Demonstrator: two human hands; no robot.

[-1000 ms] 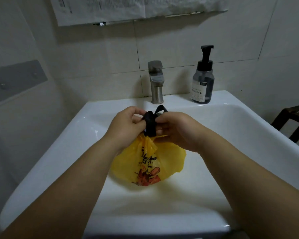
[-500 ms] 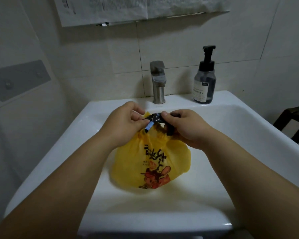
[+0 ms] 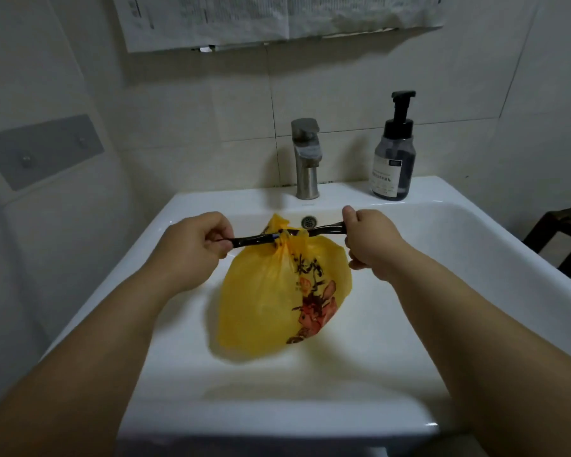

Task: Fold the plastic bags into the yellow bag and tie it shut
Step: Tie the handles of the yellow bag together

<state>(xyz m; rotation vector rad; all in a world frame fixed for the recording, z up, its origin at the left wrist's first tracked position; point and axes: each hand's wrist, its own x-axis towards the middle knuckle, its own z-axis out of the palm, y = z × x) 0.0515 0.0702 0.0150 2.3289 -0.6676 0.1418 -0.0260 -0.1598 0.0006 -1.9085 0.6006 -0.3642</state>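
Observation:
A bulging yellow bag (image 3: 271,301) with red and black print hangs over the white sink (image 3: 475,245), its neck gathered at the top. A black strip (image 3: 254,239) is wound round that neck and stretched out sideways. My left hand (image 3: 195,245) grips the strip's left end. My right hand (image 3: 370,240) grips the right end. The two hands are well apart with the strip taut between them. What is inside the bag is hidden.
A steel tap (image 3: 306,158) stands at the back of the sink, with a dark pump bottle (image 3: 393,159) to its right. The overflow hole (image 3: 308,222) shows behind the bag. A dark wooden chair (image 3: 561,239) is at the right edge. Tiled walls close in behind and left.
My hands were close together at the bag's neck, working the black strip. Now they have pulled apart sideways, drawing the strip tight round the neck.

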